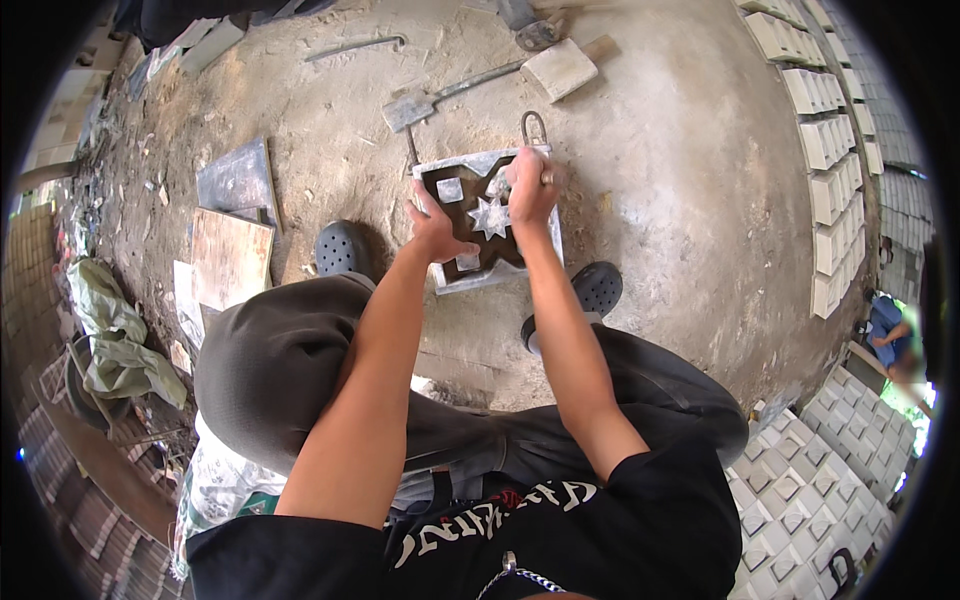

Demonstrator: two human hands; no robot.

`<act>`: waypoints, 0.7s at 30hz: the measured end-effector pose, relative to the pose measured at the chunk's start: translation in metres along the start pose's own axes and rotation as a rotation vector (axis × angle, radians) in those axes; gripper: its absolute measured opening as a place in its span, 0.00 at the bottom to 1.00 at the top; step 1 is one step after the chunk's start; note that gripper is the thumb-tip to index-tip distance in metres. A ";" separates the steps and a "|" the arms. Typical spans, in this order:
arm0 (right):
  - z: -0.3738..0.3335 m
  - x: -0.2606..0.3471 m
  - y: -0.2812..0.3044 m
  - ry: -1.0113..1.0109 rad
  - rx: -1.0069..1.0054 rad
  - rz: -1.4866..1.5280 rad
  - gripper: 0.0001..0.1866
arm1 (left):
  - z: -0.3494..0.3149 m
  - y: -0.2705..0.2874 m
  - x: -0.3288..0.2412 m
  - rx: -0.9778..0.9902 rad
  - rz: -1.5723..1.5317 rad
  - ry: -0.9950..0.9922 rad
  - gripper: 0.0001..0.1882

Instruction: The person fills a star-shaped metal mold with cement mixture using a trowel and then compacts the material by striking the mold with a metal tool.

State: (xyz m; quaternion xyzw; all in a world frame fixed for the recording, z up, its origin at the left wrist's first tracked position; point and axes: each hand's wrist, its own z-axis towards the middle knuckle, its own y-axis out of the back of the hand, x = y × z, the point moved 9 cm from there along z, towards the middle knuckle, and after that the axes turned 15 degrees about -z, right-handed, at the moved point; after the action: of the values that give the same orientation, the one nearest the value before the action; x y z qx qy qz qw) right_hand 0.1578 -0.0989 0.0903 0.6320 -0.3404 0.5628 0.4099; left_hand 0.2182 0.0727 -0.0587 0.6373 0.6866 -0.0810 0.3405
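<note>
A square mould frame (pixel 488 280) with pale grey walls stands on the ground between my feet. Inside its dark interior sit an eight-pointed star block (pixel 490 217) and small square blocks, one of them at the upper left (pixel 450 190). My left hand (pixel 434 232) lies over the mould's left wall, fingers spread apart, thumb reaching to a lower square block (pixel 467 263). Over the upper right part of the mould, my right hand (pixel 532 190) is closed in a fist, slightly blurred. What it holds is hidden. A metal loop handle (pixel 534 126) sticks out beyond the far wall.
Beyond the mould lie a long-handled flat tool (pixel 408 110), a pale block (pixel 559 71) and a bent rod (pixel 355 47). Boards (pixel 232 258) lie at left, near green sacking (pixel 108 310). Rows of cast blocks (pixel 838 200) line the right; another person (pixel 886 325) is at far right.
</note>
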 end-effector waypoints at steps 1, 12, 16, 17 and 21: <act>-0.004 -0.011 0.009 0.149 -0.058 0.026 0.20 | 0.000 -0.005 -0.007 0.016 0.000 0.001 0.84; 0.040 0.050 0.046 -0.089 -0.034 0.334 0.24 | -0.050 0.014 -0.050 -0.469 0.191 -0.410 0.72; 0.042 0.073 0.070 -0.097 -0.073 0.472 0.24 | -0.077 0.016 -0.084 -0.567 0.387 -0.618 0.65; 0.041 0.074 0.071 -0.111 -0.076 0.489 0.23 | -0.073 0.017 -0.090 -0.568 0.402 -0.592 0.65; 0.039 0.058 0.072 -0.079 -0.042 0.467 0.23 | -0.045 0.015 -0.113 -0.565 0.297 -0.378 0.67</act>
State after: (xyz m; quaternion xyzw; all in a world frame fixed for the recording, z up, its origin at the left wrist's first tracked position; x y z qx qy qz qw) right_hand 0.1181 -0.1633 0.1562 0.5490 -0.5048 0.6099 0.2680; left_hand 0.2112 0.0075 0.0446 0.5847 0.5068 0.0459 0.6318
